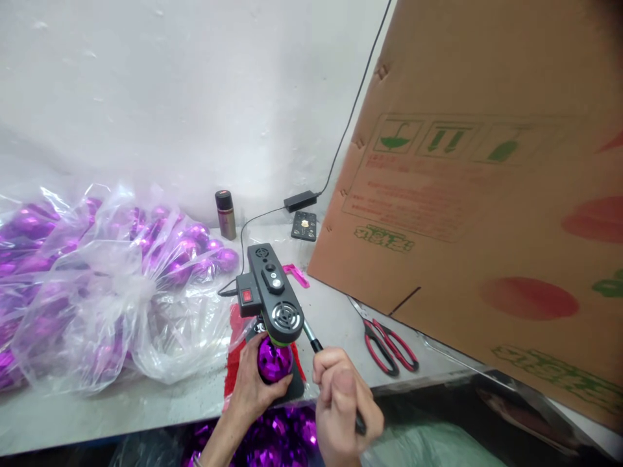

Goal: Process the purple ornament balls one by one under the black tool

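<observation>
My left hand (253, 379) grips a shiny purple ball (275, 361) from the left and front, fingers wrapped round it. The ball sits directly under the head of a small black bench machine (275, 295), which has a red switch and round vents. Whether a tool tip touches the ball's top is hidden by the machine's head. My right hand (343, 402) is closed round the black-handled lever (312, 337) on the machine's right side. Beneath the machine lies a red cloth (233, 370). More purple faceted balls (272, 438) show below the table edge, under my hands.
Clear plastic bags (97, 305) of purple balls fill the left. Red-handled scissors (389, 344) lie on the right beside a large cardboard box (467, 214). Behind stand a dark bottle (225, 215), a power adapter (300, 201) and a black card-like object (304, 226). A pink strip (296, 275) lies near the machine.
</observation>
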Motion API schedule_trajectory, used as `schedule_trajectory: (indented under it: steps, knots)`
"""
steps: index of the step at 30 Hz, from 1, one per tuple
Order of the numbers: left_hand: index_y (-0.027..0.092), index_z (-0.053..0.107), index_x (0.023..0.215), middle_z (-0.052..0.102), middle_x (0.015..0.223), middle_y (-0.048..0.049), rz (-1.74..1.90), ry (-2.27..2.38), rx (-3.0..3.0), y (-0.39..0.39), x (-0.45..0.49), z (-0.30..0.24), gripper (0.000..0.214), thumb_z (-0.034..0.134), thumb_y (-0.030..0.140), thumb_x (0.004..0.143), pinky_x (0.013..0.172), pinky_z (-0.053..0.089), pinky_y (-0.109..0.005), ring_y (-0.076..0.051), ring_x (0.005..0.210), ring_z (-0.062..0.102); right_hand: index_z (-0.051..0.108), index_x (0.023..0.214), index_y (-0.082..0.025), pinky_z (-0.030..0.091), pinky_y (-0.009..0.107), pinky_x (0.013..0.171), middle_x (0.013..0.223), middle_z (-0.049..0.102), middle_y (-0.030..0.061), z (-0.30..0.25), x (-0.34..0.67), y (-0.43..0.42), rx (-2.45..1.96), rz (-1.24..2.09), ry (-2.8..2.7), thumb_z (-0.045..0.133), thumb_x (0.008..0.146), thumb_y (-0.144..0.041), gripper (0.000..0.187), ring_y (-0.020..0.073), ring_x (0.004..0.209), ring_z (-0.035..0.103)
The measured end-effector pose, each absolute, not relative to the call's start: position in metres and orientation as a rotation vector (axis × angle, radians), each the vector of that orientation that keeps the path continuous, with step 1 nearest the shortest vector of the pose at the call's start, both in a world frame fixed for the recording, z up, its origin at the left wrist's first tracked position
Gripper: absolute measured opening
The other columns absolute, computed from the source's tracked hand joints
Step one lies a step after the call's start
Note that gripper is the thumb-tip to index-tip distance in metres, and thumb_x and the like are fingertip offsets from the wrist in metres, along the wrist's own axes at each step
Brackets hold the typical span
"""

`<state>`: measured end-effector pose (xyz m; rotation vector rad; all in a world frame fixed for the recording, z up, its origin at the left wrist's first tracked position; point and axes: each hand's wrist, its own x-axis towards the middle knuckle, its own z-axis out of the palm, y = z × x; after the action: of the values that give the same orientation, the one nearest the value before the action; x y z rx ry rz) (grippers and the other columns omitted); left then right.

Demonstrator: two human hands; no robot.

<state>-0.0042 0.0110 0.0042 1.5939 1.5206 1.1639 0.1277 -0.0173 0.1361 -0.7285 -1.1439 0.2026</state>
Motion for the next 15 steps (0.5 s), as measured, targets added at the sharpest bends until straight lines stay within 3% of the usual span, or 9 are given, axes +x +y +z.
schedule_trajectory:
  steps: [15]
  knots:
    - [0.016, 0.066, 0.135, 0.076, 0.126, -0.0184, 1.164, 1.537, 1.642, 0.0091, 0.0011, 0.0025, 0.075, 0.085, 0.040, 0.066, 0.107, 0.057, -0.065, -0.043, 0.119, 0.072, 0.042, 0.067, -0.022, 0.037, 0.026, 0.052, 0.059, 0.041, -0.0051, 0.1368, 0.1252, -0.0131, -0.731, 0.212, -1.137, 0.042, 0.111, -0.018, 0.044, 0.0106, 0.054, 0.049]
